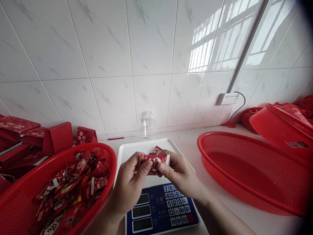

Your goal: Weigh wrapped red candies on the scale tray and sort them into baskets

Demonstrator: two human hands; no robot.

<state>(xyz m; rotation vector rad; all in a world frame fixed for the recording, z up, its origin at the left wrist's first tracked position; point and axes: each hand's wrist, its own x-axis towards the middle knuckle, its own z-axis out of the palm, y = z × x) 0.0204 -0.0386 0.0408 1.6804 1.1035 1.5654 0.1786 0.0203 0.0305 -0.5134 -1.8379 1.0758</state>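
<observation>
Between my two hands, over the weighing scale [160, 209], is a small red candy packet [156, 160] with white lettering and crimped ends. My left hand [130, 182] grips its left end, thumb on the front. On the right end, my right hand [182, 173] pinches it the same way. Behind my hands a dark red printed packet [156, 150] shows in part on the white scale pan [168, 142]; my fingers hide the rest. The scale's blue panel has dark displays at left and number keys at right.
At left, a red plastic basket [111, 163] holds many red wrapped packets. Red gift boxes [58, 137] stand behind it. Another red basket [207, 137] sits at right, with stacked baskets [276, 127] beyond. A clear bottle [151, 125] and a power strip [228, 98] are by the tiled wall.
</observation>
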